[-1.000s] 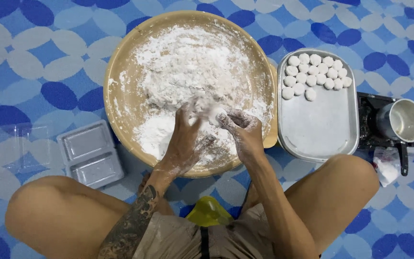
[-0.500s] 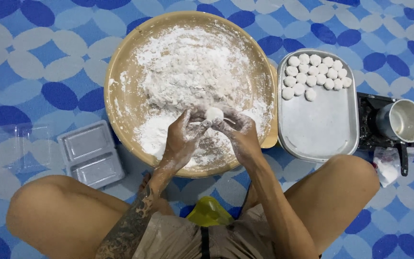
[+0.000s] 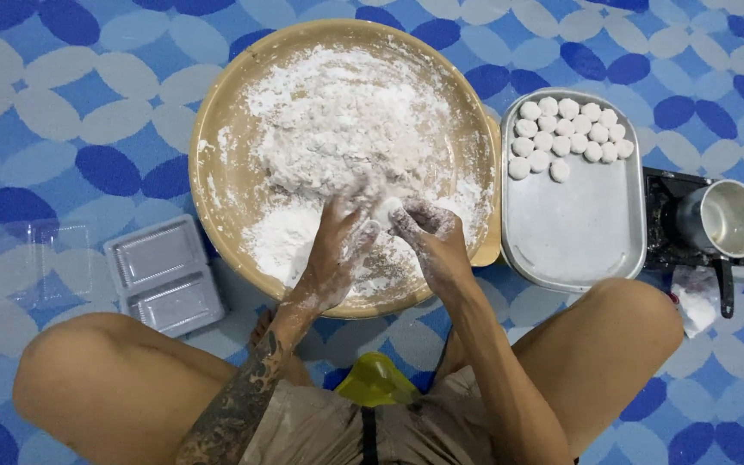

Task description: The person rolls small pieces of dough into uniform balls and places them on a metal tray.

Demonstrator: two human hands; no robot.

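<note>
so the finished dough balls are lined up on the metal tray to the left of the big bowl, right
Not quite. The head view shows the dough balls lined up on the metal tray, but that tray sits to the right of the big bowl, not the left. On the left lie clear plastic containers.

Two floured hands meet over the near side of the round basin (image 3: 217, 172).

The left hand (image 3: 335, 254) reaches in over the basin's near rim, palm turned inward, fingers spread and pointing away from the body, dusted white to the wrist. The right hand (image 3: 428, 237) sits just beside it, fingers curled toward the left fingertips, knuckles up, also coated white. Both forearms rise from the lap and converge over the rim; the left forearm is tattooed. The bare knees spread wide to either side of the basin.
</note>
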